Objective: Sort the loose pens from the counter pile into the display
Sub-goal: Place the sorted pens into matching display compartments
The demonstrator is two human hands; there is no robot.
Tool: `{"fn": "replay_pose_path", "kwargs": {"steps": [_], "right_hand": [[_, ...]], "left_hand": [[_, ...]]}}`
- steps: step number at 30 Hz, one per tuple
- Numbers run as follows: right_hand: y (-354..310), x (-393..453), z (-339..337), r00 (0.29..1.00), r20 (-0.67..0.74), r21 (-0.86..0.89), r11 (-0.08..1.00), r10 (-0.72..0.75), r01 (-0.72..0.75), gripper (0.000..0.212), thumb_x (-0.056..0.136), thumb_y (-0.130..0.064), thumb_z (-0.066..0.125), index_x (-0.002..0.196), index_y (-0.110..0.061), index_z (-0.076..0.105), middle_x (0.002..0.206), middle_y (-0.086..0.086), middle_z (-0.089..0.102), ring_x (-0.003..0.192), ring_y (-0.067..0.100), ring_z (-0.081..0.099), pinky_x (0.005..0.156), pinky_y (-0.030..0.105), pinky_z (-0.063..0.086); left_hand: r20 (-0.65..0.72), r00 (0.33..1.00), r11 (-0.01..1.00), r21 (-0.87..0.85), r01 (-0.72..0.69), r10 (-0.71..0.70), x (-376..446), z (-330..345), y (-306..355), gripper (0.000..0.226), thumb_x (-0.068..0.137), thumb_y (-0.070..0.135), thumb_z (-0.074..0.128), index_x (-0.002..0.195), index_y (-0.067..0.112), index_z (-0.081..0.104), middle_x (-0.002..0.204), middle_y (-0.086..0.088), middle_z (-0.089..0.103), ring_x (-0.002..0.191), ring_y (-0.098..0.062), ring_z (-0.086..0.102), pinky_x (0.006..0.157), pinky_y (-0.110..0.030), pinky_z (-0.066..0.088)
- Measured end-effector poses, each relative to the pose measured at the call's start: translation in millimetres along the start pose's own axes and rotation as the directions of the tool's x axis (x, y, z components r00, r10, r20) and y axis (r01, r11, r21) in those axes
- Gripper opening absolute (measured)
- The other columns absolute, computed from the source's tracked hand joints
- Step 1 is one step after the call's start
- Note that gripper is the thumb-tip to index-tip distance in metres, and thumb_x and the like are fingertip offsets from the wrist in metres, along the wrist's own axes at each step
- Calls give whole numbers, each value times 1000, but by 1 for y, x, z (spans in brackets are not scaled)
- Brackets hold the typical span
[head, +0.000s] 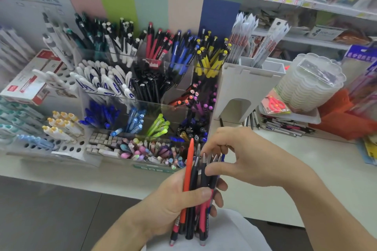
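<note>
My left hand (pixel 173 199) grips a bundle of pens (pixel 193 193) upright near the bottom centre: an orange one, several black ones and red-bodied ones. My right hand (pixel 240 159) reaches over the bundle's top, thumb and fingers pinching the tips of the black pens. Behind stands the tiered clear display (pixel 142 79), its compartments filled with white, black, red, blue, yellow, purple and green pens. A loose pile of pens (pixel 285 126) lies on the white counter (pixel 285 169) at the right.
A white cardboard holder (pixel 244 87) with packaged pens stands right of the display. Stacked clear plastic containers (pixel 310 83), red scissors (pixel 275 104) and an orange tray (pixel 342 120) sit at the right. White peg racks (pixel 61 144) and red-white boxes (pixel 26 85) fill the left.
</note>
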State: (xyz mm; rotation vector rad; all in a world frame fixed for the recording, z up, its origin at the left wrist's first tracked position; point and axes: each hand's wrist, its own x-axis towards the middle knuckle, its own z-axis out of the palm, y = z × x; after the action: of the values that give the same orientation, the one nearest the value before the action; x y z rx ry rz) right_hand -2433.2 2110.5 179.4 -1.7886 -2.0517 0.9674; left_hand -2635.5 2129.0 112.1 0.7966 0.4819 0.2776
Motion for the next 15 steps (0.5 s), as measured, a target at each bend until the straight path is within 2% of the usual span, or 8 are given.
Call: {"fn": "replay_pose_path", "kwargs": {"steps": [3, 6, 10, 12, 15], "right_hand": [[1, -4, -2, 999, 37, 77, 997, 4, -7, 21, 82, -48, 78, 95, -38, 66, 81, -16, 60, 87, 5, 56, 72, 20, 45], [-3, -5, 1, 1000, 24, 167, 986, -19, 15, 18, 84, -42, 78, 93, -34, 65, 79, -14, 59, 77, 7, 55, 69, 25, 46], [-1, -8, 4, 1000, -4, 63, 998, -3, 3, 17, 87, -50, 71, 92, -36, 63, 83, -17, 59, 88, 5, 54, 74, 24, 46], [2, -10, 9, 998, -56, 3, 999, 37, -37, 23, 87, -57, 66, 86, -35, 60, 80, -16, 57, 88, 4, 52, 73, 22, 44], [0, -11, 31, 963, -246, 23, 994, 107, -104, 27, 88, -56, 62, 76, -35, 50, 77, -15, 51, 82, 4, 48, 69, 17, 38]], "left_hand": [[-11, 1000, 1000, 17, -2, 2, 0, -1, -1, 34, 92, 4, 60, 125, 12, 63, 111, -14, 65, 96, -31, 62, 84, -44, 54], [9, 1000, 999, 51, 10, -11, 1, -1, -2, 37, 90, 12, 63, 126, 14, 62, 110, -13, 65, 95, -30, 63, 83, -42, 52], [-19, 999, 1000, -5, 25, -25, 2, -3, -6, 45, 84, 13, 70, 129, 12, 60, 110, -16, 66, 93, -31, 63, 83, -44, 52], [-69, 998, 1000, 2, 11, -11, 3, -2, -9, 49, 85, 10, 71, 132, 10, 56, 110, -17, 68, 91, -30, 65, 81, -43, 54], [-140, 990, 994, 107, -12, 27, 4, 1, -11, 48, 87, 13, 72, 131, 12, 53, 100, -13, 72, 87, -26, 68, 80, -37, 55]]}}
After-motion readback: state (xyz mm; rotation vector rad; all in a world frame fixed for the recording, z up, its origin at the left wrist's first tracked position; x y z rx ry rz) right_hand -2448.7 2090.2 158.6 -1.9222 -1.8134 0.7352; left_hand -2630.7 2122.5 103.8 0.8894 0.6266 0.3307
